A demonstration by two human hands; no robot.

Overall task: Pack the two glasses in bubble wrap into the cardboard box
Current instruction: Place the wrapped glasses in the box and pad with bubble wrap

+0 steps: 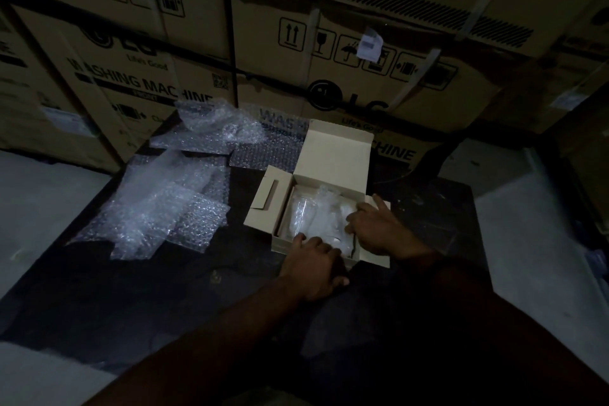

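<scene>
dim room, stacked washing-machine cartons (362, 53) behind a dark table (99, 290), pale grey floor (39, 201) either side

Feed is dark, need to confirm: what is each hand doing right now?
Left hand: grips near wall of the cardboard box.
Right hand: on the wrapped glasses; grip cannot be told.

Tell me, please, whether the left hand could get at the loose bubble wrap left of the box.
Probably yes: the left hand is at the box's near edge, and only bare dark table lies between it and the nearest sheet of bubble wrap.
</scene>
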